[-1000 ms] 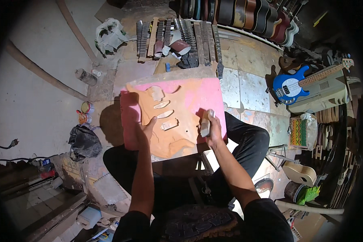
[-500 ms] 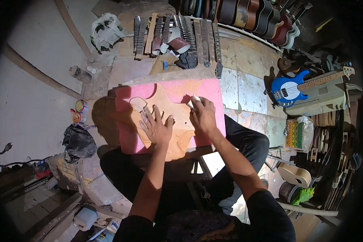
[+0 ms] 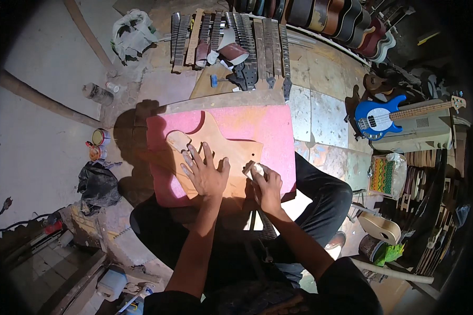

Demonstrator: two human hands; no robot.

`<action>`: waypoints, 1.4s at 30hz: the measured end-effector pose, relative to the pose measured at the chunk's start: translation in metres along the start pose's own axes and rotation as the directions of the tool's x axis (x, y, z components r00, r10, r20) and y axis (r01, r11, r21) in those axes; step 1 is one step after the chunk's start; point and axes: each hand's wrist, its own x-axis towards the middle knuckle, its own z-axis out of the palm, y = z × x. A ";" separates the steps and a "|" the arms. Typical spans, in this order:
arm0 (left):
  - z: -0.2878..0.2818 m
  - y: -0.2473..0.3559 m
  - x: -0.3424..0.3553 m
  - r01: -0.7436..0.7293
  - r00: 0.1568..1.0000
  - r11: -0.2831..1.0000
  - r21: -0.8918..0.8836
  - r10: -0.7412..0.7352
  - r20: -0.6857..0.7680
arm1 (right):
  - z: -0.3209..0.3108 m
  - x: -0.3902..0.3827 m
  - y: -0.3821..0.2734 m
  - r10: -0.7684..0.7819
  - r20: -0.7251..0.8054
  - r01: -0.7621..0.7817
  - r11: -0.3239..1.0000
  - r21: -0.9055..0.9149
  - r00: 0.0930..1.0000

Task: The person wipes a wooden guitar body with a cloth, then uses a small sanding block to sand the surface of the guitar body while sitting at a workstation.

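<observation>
A bare, pale wooden guitar body (image 3: 215,134) lies flat on a pink foam board (image 3: 278,126) before my lap. My left hand (image 3: 207,176) rests on the wood with its fingers spread, holding nothing. My right hand (image 3: 268,189) grips a small sanding block (image 3: 256,170), pale with a brown edge, at the right side of the body near its lower end. Fingers cover part of the block, so its underside is hidden. A small dark hole shows in the wood just above it.
Several guitar necks (image 3: 270,50) lie beyond the board, with curled brown sandpaper (image 3: 233,53) on them. A blue bass guitar (image 3: 376,119) leans at the right. Paint cans (image 3: 100,137) and a black plastic bag (image 3: 97,184) stand left. Guitar bodies (image 3: 320,16) line the back.
My right hand has moved down toward me with the sanding block, from the body's upper right edge. My left hand stays spread on the wood, shifted slightly with the view.
</observation>
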 end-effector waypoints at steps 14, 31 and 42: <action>0.001 0.005 0.002 -0.002 1.000 1.000 0.007 0.002 0.016 | -0.005 0.051 0.013 0.091 -0.027 -0.088 0.991 0.100 0.995; 0.000 0.003 0.003 -0.022 1.000 0.999 0.030 0.022 -0.006 | 0.000 0.008 0.012 0.041 0.003 -0.041 0.998 0.048 0.999; -0.002 0.003 -0.001 -0.015 1.000 0.998 0.053 0.014 0.015 | 0.003 0.027 0.013 -0.063 -0.012 0.064 0.997 0.031 0.998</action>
